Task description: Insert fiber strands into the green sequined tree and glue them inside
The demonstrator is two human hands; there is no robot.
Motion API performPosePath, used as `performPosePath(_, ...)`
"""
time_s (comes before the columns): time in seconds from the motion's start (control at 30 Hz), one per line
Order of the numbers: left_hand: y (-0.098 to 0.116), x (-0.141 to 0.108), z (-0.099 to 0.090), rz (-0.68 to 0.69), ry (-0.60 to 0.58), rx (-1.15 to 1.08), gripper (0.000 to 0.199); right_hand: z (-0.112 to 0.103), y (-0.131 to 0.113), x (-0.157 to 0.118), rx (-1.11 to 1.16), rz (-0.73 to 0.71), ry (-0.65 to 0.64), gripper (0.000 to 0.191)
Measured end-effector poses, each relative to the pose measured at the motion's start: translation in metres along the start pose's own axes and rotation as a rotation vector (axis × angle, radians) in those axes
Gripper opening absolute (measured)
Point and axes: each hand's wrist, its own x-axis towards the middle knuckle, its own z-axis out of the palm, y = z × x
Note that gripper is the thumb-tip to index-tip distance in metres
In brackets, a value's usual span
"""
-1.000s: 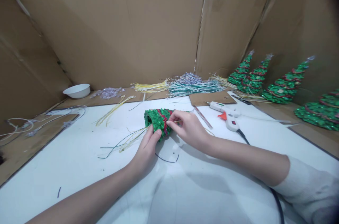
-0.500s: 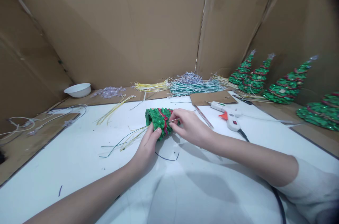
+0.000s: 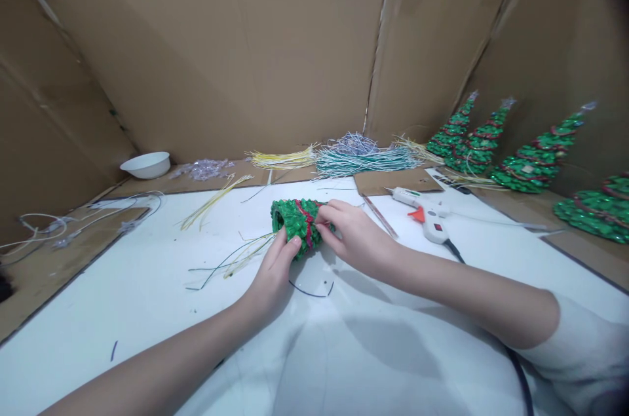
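A small green artificial Christmas tree with red garland lies on its side, its hollow base facing left. My left hand is closed around the base end, thumb on the near side. At the garland, on the tree's right part, my right hand pinches what looks like a thin wire, mostly hidden by the fingers. The tree's tip is hidden behind that hand. Loose green and yellow wires lie left of the base, and a dark curved wire piece lies just below the tree.
A glue gun with an orange trigger lies right, near a thin reddish stick. Bundles of yellow wires and green wires lie behind. A white bowl stands back left; several finished trees stand right.
My right fingers have closed in against the tree at the garland, hiding the thin strand seen between them before. My left hand keeps its hold. The view has shifted slightly.
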Motion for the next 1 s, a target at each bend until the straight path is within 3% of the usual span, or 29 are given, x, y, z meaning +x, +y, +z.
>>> performPosePath(0.2,-0.001,-0.001,0.0,-0.035,-0.002,-0.026,0.04,0.001,0.005,0.002,0.058,0.057,0.043,0.011)
performPosePath(0.63,-0.002,0.0,0.0,-0.019,0.007,-0.02,0.039,0.007,0.001,-0.001,-0.203,-0.082,0.054,0.017)
performPosePath(1.0,-0.003,0.001,0.001,-0.03,0.022,-0.034,0.039,0.008,0.002,-0.002,-0.112,-0.12,0.046,0.016)
